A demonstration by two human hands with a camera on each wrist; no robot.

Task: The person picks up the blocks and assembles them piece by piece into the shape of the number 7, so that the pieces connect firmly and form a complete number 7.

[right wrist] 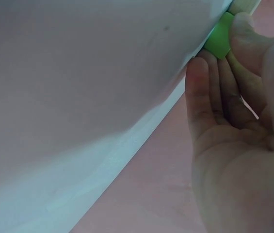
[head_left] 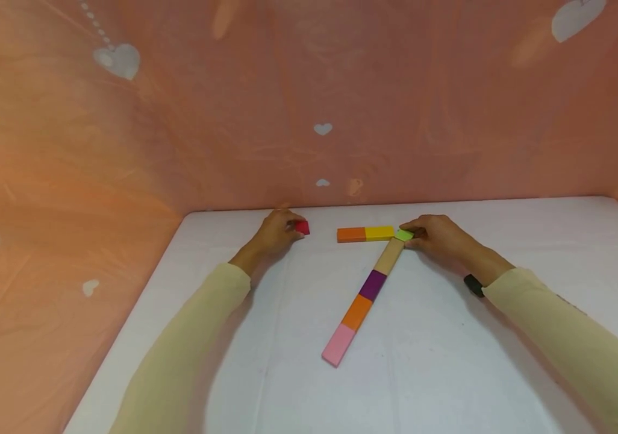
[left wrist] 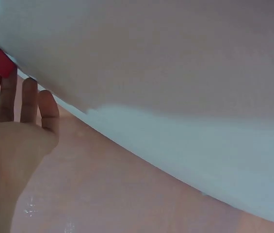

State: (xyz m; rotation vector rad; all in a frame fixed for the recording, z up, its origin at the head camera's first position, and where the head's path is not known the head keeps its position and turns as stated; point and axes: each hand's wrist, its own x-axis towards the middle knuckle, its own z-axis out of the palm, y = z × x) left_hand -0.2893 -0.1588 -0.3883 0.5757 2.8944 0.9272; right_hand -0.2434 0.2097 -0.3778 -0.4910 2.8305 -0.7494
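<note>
Between thumb and fingers my left hand pinches a red block near the table's back edge; the left wrist view shows the same red block at the fingertips. Farther right, my right hand pinches a green block at the top end of a slanting row. That row runs down through a beige block, a purple block, an orange block and a pink block. Left of the green block, a yellow block lies end to end with another orange block.
A white cloth covers the table. Orange sheeting with pale hearts rises behind the back edge and along the left side. A dark band sits at my right wrist.
</note>
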